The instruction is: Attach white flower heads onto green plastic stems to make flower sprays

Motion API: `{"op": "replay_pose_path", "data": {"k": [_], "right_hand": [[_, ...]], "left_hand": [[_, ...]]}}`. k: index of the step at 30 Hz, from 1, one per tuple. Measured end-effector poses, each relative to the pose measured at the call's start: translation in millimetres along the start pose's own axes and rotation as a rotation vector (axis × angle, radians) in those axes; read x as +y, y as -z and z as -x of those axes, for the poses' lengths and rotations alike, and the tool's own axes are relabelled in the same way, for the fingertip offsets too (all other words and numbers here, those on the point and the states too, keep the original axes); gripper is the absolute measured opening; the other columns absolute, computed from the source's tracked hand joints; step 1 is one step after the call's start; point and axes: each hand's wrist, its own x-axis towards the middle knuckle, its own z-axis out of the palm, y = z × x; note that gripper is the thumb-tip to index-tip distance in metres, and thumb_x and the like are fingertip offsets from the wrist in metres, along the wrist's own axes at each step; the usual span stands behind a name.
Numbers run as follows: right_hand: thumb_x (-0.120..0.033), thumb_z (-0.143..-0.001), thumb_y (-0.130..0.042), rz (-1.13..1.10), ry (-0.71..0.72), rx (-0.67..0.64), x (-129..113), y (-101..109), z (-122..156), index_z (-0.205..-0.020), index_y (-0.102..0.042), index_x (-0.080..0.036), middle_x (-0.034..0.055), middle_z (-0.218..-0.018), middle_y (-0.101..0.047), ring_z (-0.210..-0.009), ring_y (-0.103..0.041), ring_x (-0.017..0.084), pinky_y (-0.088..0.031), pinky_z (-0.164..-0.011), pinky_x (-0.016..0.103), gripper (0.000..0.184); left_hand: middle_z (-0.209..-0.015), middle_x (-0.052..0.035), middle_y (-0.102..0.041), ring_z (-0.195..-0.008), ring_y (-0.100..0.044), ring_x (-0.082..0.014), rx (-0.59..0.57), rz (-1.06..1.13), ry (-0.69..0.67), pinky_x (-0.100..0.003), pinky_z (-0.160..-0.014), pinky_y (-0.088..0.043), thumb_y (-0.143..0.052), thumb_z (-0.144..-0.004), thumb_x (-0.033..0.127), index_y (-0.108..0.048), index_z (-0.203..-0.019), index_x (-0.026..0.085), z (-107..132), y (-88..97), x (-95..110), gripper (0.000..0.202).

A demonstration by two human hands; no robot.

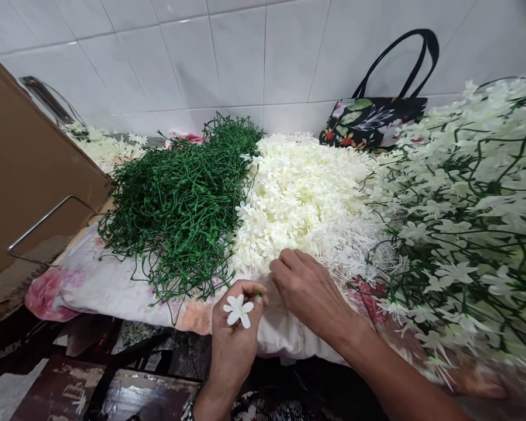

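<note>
Low in the middle, my left hand (236, 345) is closed around a thin green artificial flower stem (260, 295), its tip showing between thumb and forefinger. A white five-petalled artificial flower (238, 310) shows against the back of that hand. To the right, my right hand (309, 289) has its fingers bent together at the near edge of a heap of loose white flower heads (298, 187). Its fingertips are hidden, so whatever they pinch does not show. Beyond my left hand lies a tangled pile of green plastic stems (175, 204).
Assembled white flower sprays (473, 234) are heaped at the right. A black floral handbag (372, 123) leans on the tiled wall (241, 52). At the left stands a cardboard sheet (35, 146) beside a bent metal wire (39, 225). Flowered cloth (127, 286) covers the work surface.
</note>
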Motion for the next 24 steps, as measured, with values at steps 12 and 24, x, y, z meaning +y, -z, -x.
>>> {"op": "replay_pose_path", "data": {"k": [12,24], "right_hand": [[-0.008,-0.089,-0.042,-0.248,0.021,0.129,-2,21,29,-0.076,-0.059,-0.014,0.0035,-0.068,-0.053,-0.065,-0.050,0.014,-0.041,-0.060,0.026,0.022],[-0.005,-0.085,-0.042,-0.669,-0.115,0.201,-4,28,48,-0.100,-0.057,-0.017,0.0044,-0.081,-0.061,-0.073,-0.059,0.013,-0.050,-0.064,0.025,0.024]], "left_hand": [[-0.068,-0.0002,-0.066,-0.065,-0.060,-0.0157,-0.098,-0.171,-0.132,-0.024,-0.061,-0.048,-0.056,-0.065,0.008,-0.064,-0.075,0.017,1,-16.2,10,0.015],[-0.068,-0.0002,-0.065,-0.063,-0.058,-0.0137,-0.043,-0.031,-0.094,-0.023,-0.060,-0.045,-0.067,-0.069,0.017,-0.067,-0.072,0.016,2,-15.5,-6,0.003]]}}
